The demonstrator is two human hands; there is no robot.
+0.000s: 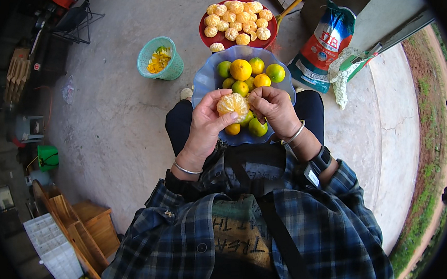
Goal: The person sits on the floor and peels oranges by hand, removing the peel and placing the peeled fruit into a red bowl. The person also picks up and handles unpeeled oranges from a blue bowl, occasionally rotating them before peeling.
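My left hand holds a peeled mandarin above a blue plastic bowl with a wavy rim, which rests on my lap. Close to the fruit's right side is my right hand, its thumb and forefinger pinched together; whether a bit of pith or peel is between them is too small to tell. Unpeeled green and orange mandarins lie in the bowl. Beyond it, many peeled mandarins are heaped on a red round tray. Peels lie in a mint-green plastic basket to the left.
A large detergent bag stands at the right beyond my knee, with a patterned plastic bag against it. A broom's yellow handle leans behind the tray. At the left are a folding chair, a green bucket and wooden furniture.
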